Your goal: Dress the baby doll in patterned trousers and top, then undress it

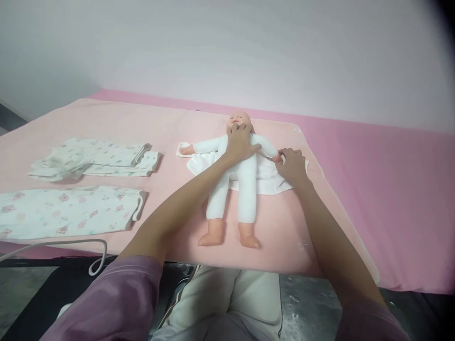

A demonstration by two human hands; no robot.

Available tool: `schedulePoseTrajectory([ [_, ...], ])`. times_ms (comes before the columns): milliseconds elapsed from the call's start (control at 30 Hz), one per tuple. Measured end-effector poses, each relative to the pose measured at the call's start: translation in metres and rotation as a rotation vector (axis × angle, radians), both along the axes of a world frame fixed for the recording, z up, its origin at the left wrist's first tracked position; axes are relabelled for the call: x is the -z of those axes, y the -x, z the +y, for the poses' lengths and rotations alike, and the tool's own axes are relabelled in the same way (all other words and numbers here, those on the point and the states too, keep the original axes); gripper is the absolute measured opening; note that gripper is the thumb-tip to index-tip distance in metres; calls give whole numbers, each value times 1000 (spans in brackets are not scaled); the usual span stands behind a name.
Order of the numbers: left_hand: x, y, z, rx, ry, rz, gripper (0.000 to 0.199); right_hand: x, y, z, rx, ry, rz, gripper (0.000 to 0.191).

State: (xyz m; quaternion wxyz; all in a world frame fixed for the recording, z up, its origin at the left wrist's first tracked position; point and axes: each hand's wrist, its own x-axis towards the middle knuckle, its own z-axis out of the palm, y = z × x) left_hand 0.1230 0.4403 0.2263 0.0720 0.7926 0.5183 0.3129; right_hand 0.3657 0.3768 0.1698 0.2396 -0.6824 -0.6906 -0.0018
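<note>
A baby doll [248,199] with a white cloth body lies on its back, feet toward me. Beneath its torso and arms a white garment [273,182] is spread out, partly hidden by the doll. My left hand [241,143] rests on the doll's upper chest just below the chin, fingers apart and thumb stretched to the right. At the doll's arm on the right side, my right hand [293,166] is closed around the small doll hand [277,158]; whether it also pinches the garment's edge I cannot tell. The doll's other hand [186,150] lies over a white cuff.
Folded patterned baby clothes [106,158] lie on the left, with a larger patterned cloth [71,210] nearer me. A peach blanket [159,123] covers much of the pink table [391,189]. A white cable [81,240] loops at the front left edge. A wall stands behind.
</note>
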Motion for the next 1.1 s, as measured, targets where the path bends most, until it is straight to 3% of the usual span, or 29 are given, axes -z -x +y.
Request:
schedulePoseTrajectory([
  [133,-1,12,5,-60,3,-102,35,1,-11,4,50,77,135,37],
  [233,-2,19,7,-61,13,-119,39,-5,-19,5,-7,96,295,43],
  [367,-5,20,4,66,60,-36,45,-28,-33,-2,-173,134,572,80],
  [433,-4,25,2,179,72,-38,43,-43,-40,-8,-239,139,612,86],
  [533,2,51,0,253,27,-117,39,-59,-44,-13,-270,219,495,68],
  [600,10,82,2,161,-3,-147,38,-60,-38,-11,-285,261,378,58],
  [700,23,135,7,-20,65,-95,31,-49,-16,1,-236,234,162,56],
  [833,33,178,13,-68,172,5,49,-29,20,23,-154,46,-95,54],
  [967,27,174,11,-57,93,85,69,-34,25,30,-152,-79,-60,53],
  [1100,10,140,2,-25,104,77,70,-66,-17,13,-95,-74,20,54],
])
